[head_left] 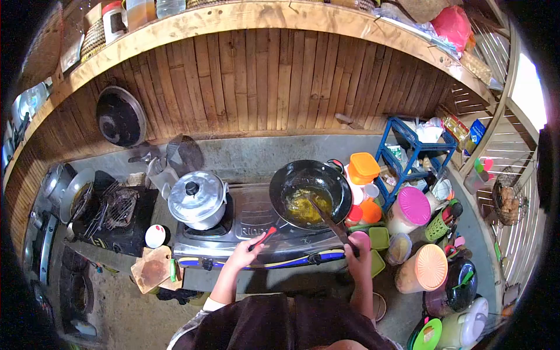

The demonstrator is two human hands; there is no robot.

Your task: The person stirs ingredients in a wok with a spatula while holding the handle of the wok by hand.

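A black wok (290,176) sits on the right burner of the silver two-burner stove (255,214), with yellow, oily-looking contents (303,205) in its bottom. My left hand (247,252) is closed around the wok's red-and-black handle (266,236). In my right hand (360,252) is the dark handle of a long spatula (330,223), which slants into the wok so that its tip touches the yellow contents. What exactly the contents are I cannot make out. On the left burner stands a lidded silver pot (198,201), apart from both hands.
Left of the stove are cutting boards (153,267) and a blackened grill (119,207). Containers crowd the right side, among them an orange-lidded tub (421,269) and a pink-lidded one (411,207). A blue rack (402,160) stands behind them. Above runs a wooden shelf (291,16).
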